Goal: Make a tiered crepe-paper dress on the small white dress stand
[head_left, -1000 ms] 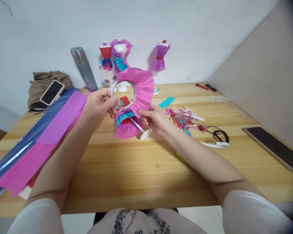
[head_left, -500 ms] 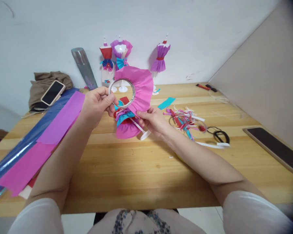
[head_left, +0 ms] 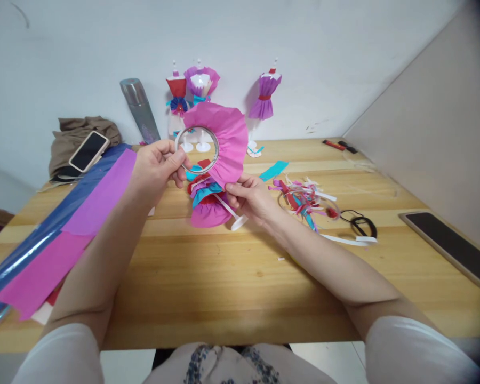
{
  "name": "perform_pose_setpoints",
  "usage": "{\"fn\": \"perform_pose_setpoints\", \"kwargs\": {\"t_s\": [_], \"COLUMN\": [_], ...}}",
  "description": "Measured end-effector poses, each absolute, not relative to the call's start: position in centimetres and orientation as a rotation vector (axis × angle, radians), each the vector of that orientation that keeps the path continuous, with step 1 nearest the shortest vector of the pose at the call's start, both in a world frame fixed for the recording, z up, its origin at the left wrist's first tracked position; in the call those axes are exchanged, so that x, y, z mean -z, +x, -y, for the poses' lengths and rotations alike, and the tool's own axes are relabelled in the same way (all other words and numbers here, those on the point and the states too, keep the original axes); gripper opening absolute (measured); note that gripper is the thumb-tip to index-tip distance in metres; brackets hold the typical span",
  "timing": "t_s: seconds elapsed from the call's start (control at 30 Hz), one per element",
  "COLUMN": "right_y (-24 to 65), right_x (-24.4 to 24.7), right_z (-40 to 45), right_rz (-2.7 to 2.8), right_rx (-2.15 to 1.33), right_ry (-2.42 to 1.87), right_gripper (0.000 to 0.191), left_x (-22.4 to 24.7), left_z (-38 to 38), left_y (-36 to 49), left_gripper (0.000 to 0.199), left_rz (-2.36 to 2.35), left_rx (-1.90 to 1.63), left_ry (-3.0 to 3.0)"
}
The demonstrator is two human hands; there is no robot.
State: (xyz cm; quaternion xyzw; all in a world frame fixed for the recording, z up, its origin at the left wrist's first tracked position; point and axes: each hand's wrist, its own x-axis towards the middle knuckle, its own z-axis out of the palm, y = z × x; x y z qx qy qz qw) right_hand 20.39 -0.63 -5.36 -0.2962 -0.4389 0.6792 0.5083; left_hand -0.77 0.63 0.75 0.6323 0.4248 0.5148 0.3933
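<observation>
A pale ring, like a roll of tape (head_left: 215,154), is pinched at its left side by my left hand (head_left: 160,166). Pleated pink paper (head_left: 229,140) fans out from the ring's top and right side. Its lower edge is held between the thumb and fingers of my right hand (head_left: 250,196). Behind and below the ring, a small dress form in a pink, blue and red paper dress (head_left: 211,213) lies on the table, its white stand pointing right. My hands partly hide it.
Three dressed forms, one in purple (head_left: 264,97), stand by the wall near a grey bottle (head_left: 141,109). Left are coloured paper sheets (head_left: 100,194) and a phone (head_left: 89,151). Right lie paper scraps (head_left: 300,198), a black band (head_left: 368,226) and another phone (head_left: 450,242).
The ring and pink paper have shifted slightly left and up with my hands. Both hands keep their hold.
</observation>
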Motion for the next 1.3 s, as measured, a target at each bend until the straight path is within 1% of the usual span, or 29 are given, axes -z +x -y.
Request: {"fn": "perform_pose_setpoints", "kwargs": {"t_s": [0.17, 0.37, 0.53, 0.77, 0.93, 1.1, 1.3], "right_y": [20.54, 20.58, 20.81, 21.14, 21.15, 21.00, 21.27], "right_x": [5.42, 5.16, 5.23, 5.54, 5.21, 4.84, 4.78], "right_z": [0.58, 0.48, 0.10, -0.22, -0.06, 0.19, 0.00], "right_rz": [1.081, 1.027, 0.998, 1.020, 1.069, 1.128, 1.099], "right_rx": [-1.642, -1.588, -1.574, -1.622, -1.537, -1.402, -1.481], "right_ry": [-0.738, -0.755, -0.791, -0.765, -0.788, -0.820, -0.759], "right_gripper": [0.027, 0.040, 0.037, 0.037, 0.037, 0.041, 0.044], "left_x": [-0.67, -0.77, -0.88, -0.68, -0.69, -0.76, -0.70], "left_z": [-0.74, -0.56, -0.52, -0.89, -0.80, -0.60, -0.86], "left_y": [-0.98, -0.89, -0.88, -1.31, -1.54, -1.31, -1.41], "left_gripper": [0.019, 0.021, 0.019, 0.017, 0.019, 0.018, 0.019], "left_rz": [-1.092, -1.105, -1.035, -1.088, -1.089, -1.088, -1.079], "left_rx": [-1.307, -1.266, -1.291, -1.331, -1.289, -1.236, -1.277], "left_ry": [1.621, 1.636, 1.599, 1.614, 1.650, 1.652, 1.645]}}
